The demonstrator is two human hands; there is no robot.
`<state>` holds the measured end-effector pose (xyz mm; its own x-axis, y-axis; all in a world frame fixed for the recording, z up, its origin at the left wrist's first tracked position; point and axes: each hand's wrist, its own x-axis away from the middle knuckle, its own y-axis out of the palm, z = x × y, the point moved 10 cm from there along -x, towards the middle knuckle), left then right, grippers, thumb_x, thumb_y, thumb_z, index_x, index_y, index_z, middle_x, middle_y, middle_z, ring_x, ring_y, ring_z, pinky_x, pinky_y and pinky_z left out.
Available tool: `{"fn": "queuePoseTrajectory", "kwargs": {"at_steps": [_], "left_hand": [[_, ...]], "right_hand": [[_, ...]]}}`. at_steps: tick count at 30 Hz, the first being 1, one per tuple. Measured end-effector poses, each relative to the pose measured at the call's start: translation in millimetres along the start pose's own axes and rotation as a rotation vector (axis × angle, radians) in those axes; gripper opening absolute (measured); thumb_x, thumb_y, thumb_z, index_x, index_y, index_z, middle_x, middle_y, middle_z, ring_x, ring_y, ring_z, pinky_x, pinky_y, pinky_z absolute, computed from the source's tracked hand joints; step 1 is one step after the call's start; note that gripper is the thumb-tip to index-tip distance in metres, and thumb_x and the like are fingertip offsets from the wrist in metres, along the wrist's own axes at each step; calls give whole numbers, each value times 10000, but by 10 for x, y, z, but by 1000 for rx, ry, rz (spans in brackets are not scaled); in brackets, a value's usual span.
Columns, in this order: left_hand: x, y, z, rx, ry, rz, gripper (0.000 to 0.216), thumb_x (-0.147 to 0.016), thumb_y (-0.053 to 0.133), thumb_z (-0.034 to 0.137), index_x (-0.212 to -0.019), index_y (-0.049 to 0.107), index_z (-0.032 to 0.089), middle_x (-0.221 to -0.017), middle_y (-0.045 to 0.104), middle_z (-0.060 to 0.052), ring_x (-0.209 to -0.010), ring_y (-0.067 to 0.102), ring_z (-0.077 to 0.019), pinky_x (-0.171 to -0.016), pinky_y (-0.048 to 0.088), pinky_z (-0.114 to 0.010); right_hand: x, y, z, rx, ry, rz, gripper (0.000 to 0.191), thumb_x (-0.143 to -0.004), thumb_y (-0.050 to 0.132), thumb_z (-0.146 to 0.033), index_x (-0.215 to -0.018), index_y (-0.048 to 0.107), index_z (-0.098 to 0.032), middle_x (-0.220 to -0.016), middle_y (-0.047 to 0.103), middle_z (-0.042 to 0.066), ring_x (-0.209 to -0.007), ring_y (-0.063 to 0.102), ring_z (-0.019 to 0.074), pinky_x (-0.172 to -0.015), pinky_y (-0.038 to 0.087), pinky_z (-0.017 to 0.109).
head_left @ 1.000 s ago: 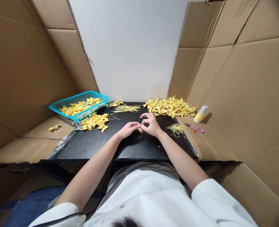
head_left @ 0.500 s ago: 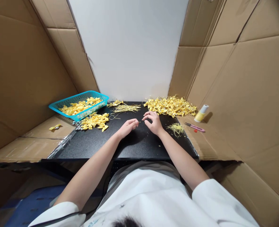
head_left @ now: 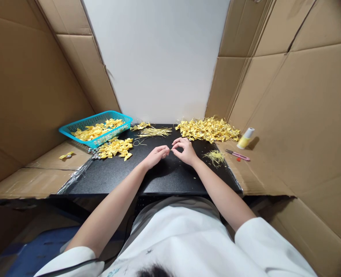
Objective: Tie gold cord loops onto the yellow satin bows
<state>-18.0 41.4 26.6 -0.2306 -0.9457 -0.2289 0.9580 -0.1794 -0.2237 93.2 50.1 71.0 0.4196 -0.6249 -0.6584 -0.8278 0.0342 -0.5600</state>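
Above the black tabletop [head_left: 109, 179], my left hand [head_left: 156, 157] is closed in a pinch on a thin yellow cord [head_left: 171, 150]. Only a short bit of this cord shows; the rest is hidden by the fingers. My right hand [head_left: 186, 151] pinches the cord's other visible end with thumb and forefinger, its remaining fingers curved. Beyond the hands lies a bundle of yellow cords [head_left: 156, 132]. Yellow ribbon bows [head_left: 117, 148] are heaped to the left, with silvery beads [head_left: 94, 153] beside them.
A turquoise basket [head_left: 67, 132] of bows stands back left. One bow [head_left: 66, 155] lies on the left cardboard. A large pile of corded bows [head_left: 208, 129] sits back right. Thread scraps [head_left: 215, 157], pink-handled snips [head_left: 238, 154] and a yellow thread spool [head_left: 245, 139] are at right. Cardboard walls [head_left: 311, 115] flank the table.
My right hand has moved slightly left and closed its thumb and forefinger on the cord's end. My left hand has stayed nearly still.
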Motion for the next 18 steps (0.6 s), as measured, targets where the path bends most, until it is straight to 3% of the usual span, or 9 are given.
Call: {"fn": "queuePoseTrajectory", "kwargs": {"at_steps": [11, 18], "left_hand": [[-14, 1, -33, -62, 11, -26, 325, -790, 555, 444, -636, 467, 172, -586, 357, 53, -554, 279, -90, -541, 240, -234], [-1, -59, 19, -40, 19, 23, 292, -787, 525, 419, -634, 440, 184, -574, 327, 59, -539, 269, -92, -529, 237, -235]], "right_hand": [[4, 9, -10, 62, 14, -19, 102, -774, 626, -189, -677, 639, -221, -934, 649, 29, -954, 530, 220, -906, 348, 415], [-9, -82, 34, 70, 30, 6, 117, -791, 609, -181, -687, 641, -222, -951, 664, 29, -977, 543, 224, -929, 340, 423]]}}
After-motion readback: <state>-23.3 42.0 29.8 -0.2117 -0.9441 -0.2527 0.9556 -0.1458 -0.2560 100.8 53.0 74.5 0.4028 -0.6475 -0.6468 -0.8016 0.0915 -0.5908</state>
